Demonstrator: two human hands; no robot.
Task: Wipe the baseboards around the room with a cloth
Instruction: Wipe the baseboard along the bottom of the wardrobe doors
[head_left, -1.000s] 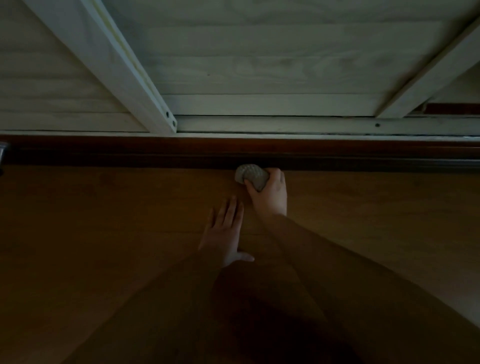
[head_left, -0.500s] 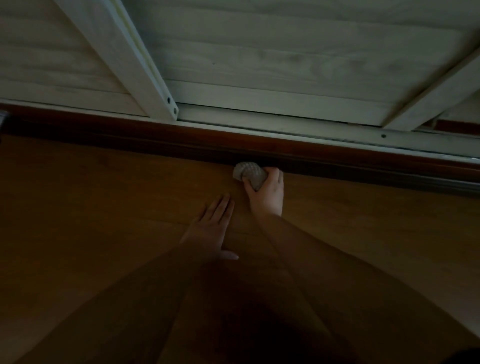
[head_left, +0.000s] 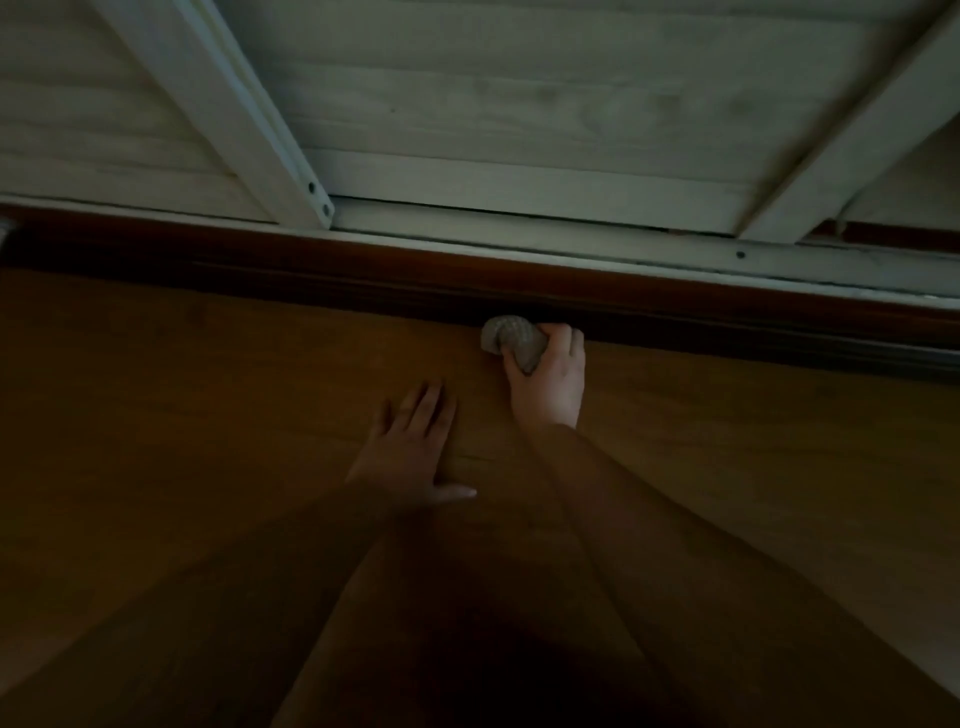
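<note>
A dark reddish-brown baseboard (head_left: 322, 275) runs across the view where the wooden floor meets the wall. My right hand (head_left: 548, 382) grips a bunched grey textured cloth (head_left: 511, 340) and presses it against the foot of the baseboard near the middle. My left hand (head_left: 410, 449) lies flat on the floor just left of and nearer than the right hand, fingers spread, holding nothing. Both forearms reach up from the bottom of the frame.
Above the baseboard is pale whitewashed wood panelling (head_left: 519, 104) with two slanted white beams (head_left: 244, 109), the left one fixed with two screws. The brown wooden floor (head_left: 182, 415) extends left and right. The scene is dim.
My left hand has slid a little left and nearer on the floor. The right hand stays with the cloth on the baseboard. The view has tilted, so the baseboard slopes down to the right.
</note>
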